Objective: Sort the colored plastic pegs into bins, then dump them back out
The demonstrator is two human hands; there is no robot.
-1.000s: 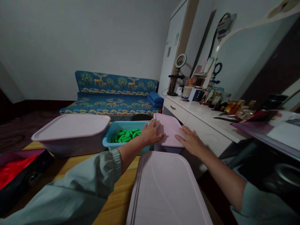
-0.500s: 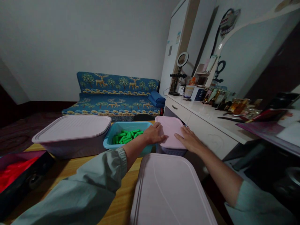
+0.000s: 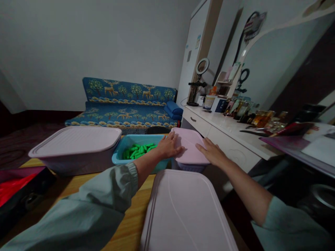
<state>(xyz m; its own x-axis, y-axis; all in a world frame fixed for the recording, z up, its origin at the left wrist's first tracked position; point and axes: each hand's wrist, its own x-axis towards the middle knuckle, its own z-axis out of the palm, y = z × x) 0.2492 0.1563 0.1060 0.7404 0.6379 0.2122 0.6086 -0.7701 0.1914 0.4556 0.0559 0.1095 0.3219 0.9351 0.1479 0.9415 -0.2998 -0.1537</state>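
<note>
A small box with a pink lid (image 3: 190, 146) stands at the far right of the wooden table (image 3: 131, 216). My left hand (image 3: 167, 146) lies flat on the lid's left side, fingers stretched out. My right hand (image 3: 213, 153) rests open on the lid's right edge. Just left of this box sits a blue bin (image 3: 120, 153) holding several green pieces (image 3: 137, 150).
A large pink-lidded box (image 3: 75, 144) stands at the back left and another pink lid (image 3: 183, 212) lies close in front of me. A black case with red lining (image 3: 15, 188) is at the left edge. A white dresser (image 3: 225, 136) with clutter runs along the right; a blue sofa (image 3: 125, 108) stands behind.
Both hands have stayed on the small pink lid, shifting only slightly as my head moved.
</note>
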